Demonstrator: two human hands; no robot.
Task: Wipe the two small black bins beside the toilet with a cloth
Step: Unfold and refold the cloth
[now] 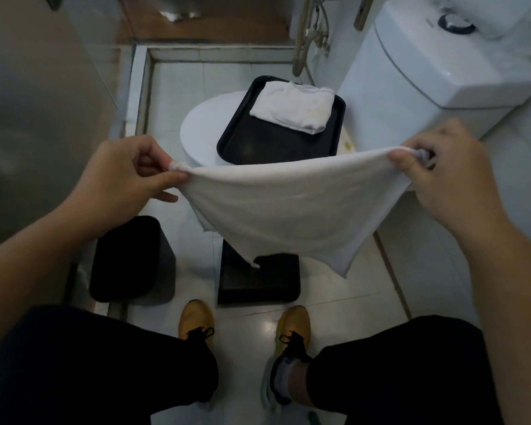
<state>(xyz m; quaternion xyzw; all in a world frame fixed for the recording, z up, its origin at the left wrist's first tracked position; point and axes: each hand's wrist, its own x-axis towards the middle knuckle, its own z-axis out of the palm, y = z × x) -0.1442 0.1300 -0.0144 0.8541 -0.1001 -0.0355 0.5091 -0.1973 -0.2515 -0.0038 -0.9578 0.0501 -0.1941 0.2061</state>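
- Cloth (276, 210) comes first: I hold it spread in the air between my two hands, above the floor and in front of the toilet (426, 87), its lower edge hanging down over the right bin.
- My left hand (126, 176) has a pinching grip on one gathered corner; my right hand (448, 176) pinches the opposite corner the same way.
- Both black bins stand on the tiled floor before my feet: the left bin (129, 262) in plain sight, the right bin (258, 283) just beside it.
- Neither bin is touched yet, so I judge this to be the readying step, opening the cloth out before wiping.
- Next I probably need to fold or bunch the cloth into one hand and lower it onto a bin.
- Hidden: the cloth covers the far part of the right bin, and dim light blurs both bins' surfaces, so I cannot tell whether they have lids or any dirt.
- A second folded towel (292, 105) lies on a black tray (258, 145) on the toilet lid.
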